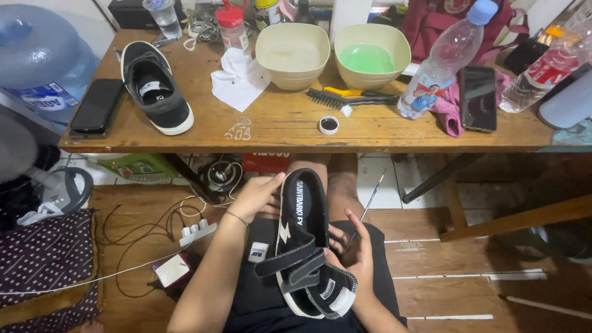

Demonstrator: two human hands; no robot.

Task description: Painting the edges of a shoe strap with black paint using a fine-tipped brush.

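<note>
Shoe (305, 246) sits over the lap, left hand (256, 197) curled on its toe, right hand (351, 253) cupping the heel with a thin brush (365, 213) pinched in — risk: loose straps snag, brush slips.

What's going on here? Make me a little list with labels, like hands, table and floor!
Left hand: grips the toe end of a black strap shoe over the lap
Right hand: supports the shoe's heel end and holds a thin brush
Table: second black shoe, two bowls, scrub brush, white cloth, phones, bottles
Floor: power strip, cables
</note>
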